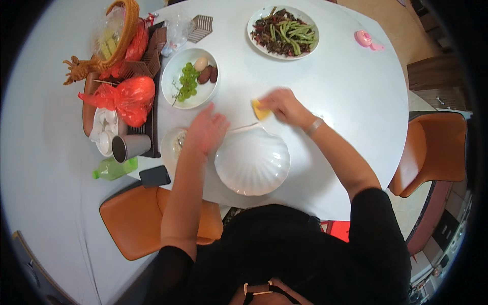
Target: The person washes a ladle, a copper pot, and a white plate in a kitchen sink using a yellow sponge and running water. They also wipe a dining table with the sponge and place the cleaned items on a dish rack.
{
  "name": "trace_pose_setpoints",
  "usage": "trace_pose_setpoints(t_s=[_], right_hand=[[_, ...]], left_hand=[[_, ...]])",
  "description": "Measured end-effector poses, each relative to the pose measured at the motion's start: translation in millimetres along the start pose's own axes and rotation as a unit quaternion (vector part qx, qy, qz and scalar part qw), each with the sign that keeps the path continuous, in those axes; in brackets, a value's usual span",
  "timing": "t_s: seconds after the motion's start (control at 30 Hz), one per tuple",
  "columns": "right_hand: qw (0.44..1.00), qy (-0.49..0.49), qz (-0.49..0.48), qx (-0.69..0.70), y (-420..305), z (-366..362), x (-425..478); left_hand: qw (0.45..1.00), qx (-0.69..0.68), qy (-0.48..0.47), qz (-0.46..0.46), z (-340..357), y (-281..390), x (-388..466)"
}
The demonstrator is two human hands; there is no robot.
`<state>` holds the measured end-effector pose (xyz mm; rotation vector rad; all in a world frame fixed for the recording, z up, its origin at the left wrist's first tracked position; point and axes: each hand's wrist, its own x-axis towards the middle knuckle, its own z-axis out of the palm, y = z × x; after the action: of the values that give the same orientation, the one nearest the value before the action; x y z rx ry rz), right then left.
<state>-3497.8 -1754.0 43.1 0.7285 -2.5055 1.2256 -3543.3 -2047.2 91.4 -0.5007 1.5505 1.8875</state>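
My right hand (280, 105) grips a yellow piece (261, 110), perhaps a sponge or cloth, just beyond the top edge of a white shell-shaped dish (252, 162). My left hand (210, 127) is blurred, its fingers apart and nothing seen in them, between that dish and a white bowl (167, 148) with rice-like food and a spoon, partly hidden by my left forearm. Beyond my left hand a white bowl (207, 89) holds green grapes (187, 82), an egg (201, 63) and dark reddish-brown pieces (207, 74). A white plate (249, 28) of green beans and dark food stands at the far side.
At the left stand a wicker animal-shaped basket (131, 23), red plastic bags (135, 100), a dark tumbler (131, 147) and white containers. A green bottle (114, 168) and a black phone (154, 176) lie nearer. A pink lidded item (364, 38) lies far right. Brown chairs (438, 148) flank the white table.
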Motion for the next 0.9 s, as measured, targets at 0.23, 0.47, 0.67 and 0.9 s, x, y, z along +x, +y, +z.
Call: trace_pose_setpoints(t_s=[0.23,0.47,0.67,0.9], right_hand=[[0.989,-0.07,0.127,0.038,-95,-96,-150],[0.952,0.064,0.295,-0.051,-46,-168,-106],[0.808,0.162,0.345,-0.449,71,-132,-73],[0.834,0.197,0.268,-0.441,208,-158,32]], left_hand=[[0.99,-0.041,-0.136,-0.029,127,42,-24],[0.997,-0.003,-0.074,0.01,192,48,130],[0.995,0.075,-0.007,0.073,213,48,166],[0.996,-0.017,-0.043,0.079,177,37,68]])
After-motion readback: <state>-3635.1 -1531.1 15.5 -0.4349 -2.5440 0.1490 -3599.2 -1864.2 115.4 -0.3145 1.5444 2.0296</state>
